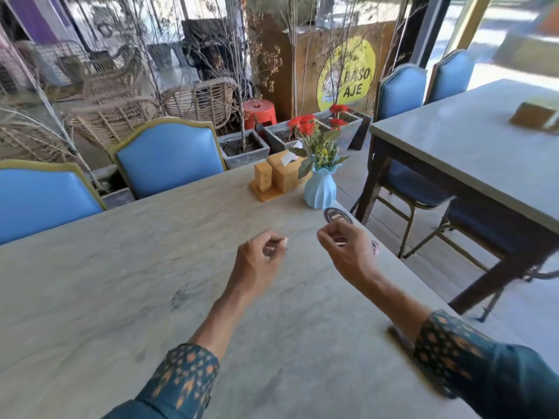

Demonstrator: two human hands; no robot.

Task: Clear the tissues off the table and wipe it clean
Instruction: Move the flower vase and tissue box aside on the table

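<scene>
Patterned sleeves [181, 379], then both hands raised over the pale table [90, 282].
Left hand [260, 255] and right hand [344, 246] curled; small white bits at fingertips, too blurred to identify. White tissue [287, 160] poking from wooden box [284, 173] beside blue vase [320, 189].

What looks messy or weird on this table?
A dark smudge stains the table left of the left hand. Otherwise the vase and tissue box stand upright; nothing is spilled.
</scene>
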